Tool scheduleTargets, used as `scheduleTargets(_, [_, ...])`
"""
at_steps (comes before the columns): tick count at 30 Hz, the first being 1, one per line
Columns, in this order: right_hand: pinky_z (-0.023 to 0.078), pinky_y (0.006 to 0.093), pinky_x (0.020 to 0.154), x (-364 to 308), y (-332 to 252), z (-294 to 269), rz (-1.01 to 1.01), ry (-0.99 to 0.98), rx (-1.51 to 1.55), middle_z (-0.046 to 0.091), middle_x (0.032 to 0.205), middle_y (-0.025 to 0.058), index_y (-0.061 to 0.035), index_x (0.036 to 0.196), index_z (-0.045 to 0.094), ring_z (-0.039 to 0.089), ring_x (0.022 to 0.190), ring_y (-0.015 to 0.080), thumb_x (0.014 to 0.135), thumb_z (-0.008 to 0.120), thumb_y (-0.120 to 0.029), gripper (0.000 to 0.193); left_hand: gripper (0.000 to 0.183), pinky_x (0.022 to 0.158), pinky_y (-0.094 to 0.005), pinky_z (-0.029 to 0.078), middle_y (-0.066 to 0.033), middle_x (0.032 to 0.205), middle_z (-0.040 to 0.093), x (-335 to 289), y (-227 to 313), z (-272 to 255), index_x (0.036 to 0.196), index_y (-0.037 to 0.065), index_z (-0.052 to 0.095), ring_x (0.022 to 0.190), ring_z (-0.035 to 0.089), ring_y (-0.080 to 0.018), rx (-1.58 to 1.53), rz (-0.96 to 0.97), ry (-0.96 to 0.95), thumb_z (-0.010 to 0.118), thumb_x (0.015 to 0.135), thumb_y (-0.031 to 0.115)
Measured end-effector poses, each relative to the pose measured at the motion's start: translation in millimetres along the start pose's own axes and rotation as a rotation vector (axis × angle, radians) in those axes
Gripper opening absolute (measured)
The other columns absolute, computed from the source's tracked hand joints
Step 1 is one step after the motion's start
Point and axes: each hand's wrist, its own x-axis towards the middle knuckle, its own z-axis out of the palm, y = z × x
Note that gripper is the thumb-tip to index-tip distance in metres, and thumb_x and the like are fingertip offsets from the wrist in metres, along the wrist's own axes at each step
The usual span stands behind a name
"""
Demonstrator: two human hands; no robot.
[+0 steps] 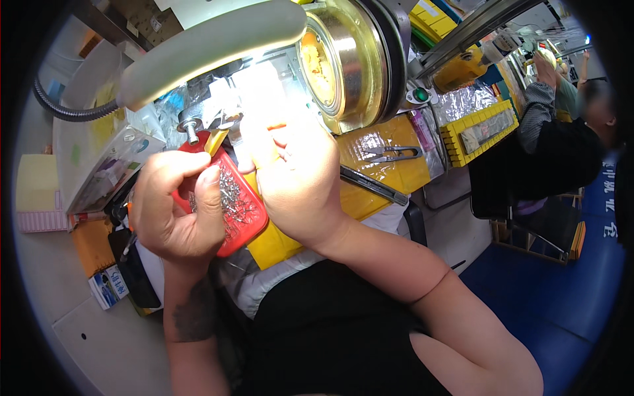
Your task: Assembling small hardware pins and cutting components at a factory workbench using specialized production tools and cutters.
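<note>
My left hand (175, 208) is closed, its thumb and forefinger pinched at the lower end of a small yellow piece (216, 141), whose kind I cannot make out. Beneath it lies a red tray (259, 223) with many small metal parts (231, 198). My right hand (300, 175) reaches over the tray's right side into bright lamp light. Its fingers look curled in, but glare washes out whatever is between them. A metal bolt-like fitting (191, 129) stands just above the left fingertips.
A lamp with a thick pale arm (211, 56) crosses above the hands. A round brass-coloured machine (353, 63) stands beyond. On the yellow mat (356, 148) lie grey snips (393, 154) and a long black tool (373, 185). A yellow ribbed tray (479, 132) and a seated person (555, 152) are at right.
</note>
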Motion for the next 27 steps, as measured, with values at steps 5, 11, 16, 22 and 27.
scheduleTargets(5, [0.047, 0.0246, 0.060, -9, -5, 1, 0.065, 0.018, 0.220, 0.060, 0.078, 0.0033, -0.0014, 0.097, 0.058, 0.056, 0.066, 0.0066, 0.098, 0.061, -0.003, 0.004, 0.031, 0.076, -0.0272, 0.047, -0.0130, 0.104, 0.063, 42, 9, -7, 0.111, -0.002, 0.068, 0.083, 0.059, -0.0191, 0.229, 0.168, -0.152, 0.074, 0.080, -0.006])
scheduleTargets(11, [0.049, 0.0233, 0.063, -7, -19, -2, -0.158, -0.008, 0.216, 0.061, 0.079, 0.0031, -0.0019, 0.101, 0.055, 0.056, 0.068, 0.0038, 0.099, 0.065, -0.012, 0.014, 0.024, 0.084, -0.0328, 0.050, -0.0124, 0.096, 0.069, 73, 15, -9, 0.099, 0.002, 0.077, 0.092, 0.065, -0.0266, 0.389, 0.329, -0.336, 0.077, 0.076, -0.005])
scheduleTargets(16, [0.044, 0.0200, 0.060, -8, -19, -1, -0.207, -0.020, 0.214, 0.055, 0.075, 0.0001, -0.0019, 0.105, 0.055, 0.050, 0.065, 0.0026, 0.097, 0.069, -0.013, 0.019, 0.018, 0.080, -0.0326, 0.054, -0.0131, 0.092, 0.072, 91, 5, 1, 0.093, -0.003, 0.075, 0.085, 0.068, -0.0232, 0.271, 0.332, -0.281, 0.077, 0.076, -0.008])
scheduleTargets(22, [0.032, 0.0224, 0.051, -24, -4, -7, 0.009, -0.115, 0.211, 0.050, 0.070, -0.0021, -0.0040, 0.108, 0.057, 0.036, 0.053, 0.0036, 0.089, 0.066, -0.001, 0.021, 0.017, 0.077, -0.0282, 0.056, -0.0119, 0.096, 0.074, 88, -22, 2, 0.101, -0.007, 0.073, 0.086, 0.069, -0.0166, 0.102, 0.146, -0.287, 0.071, 0.085, -0.007])
scheduleTargets(27, [0.032, 0.0244, 0.049, -19, -1, -8, 0.005, -0.137, 0.215, 0.051, 0.065, 0.0004, -0.0036, 0.103, 0.058, 0.037, 0.051, 0.0047, 0.091, 0.063, -0.002, 0.014, 0.015, 0.071, -0.0268, 0.053, -0.0093, 0.095, 0.073, 108, -57, -2, 0.102, -0.009, 0.070, 0.083, 0.067, -0.0141, -0.066, 0.103, -0.338, 0.066, 0.092, 0.000])
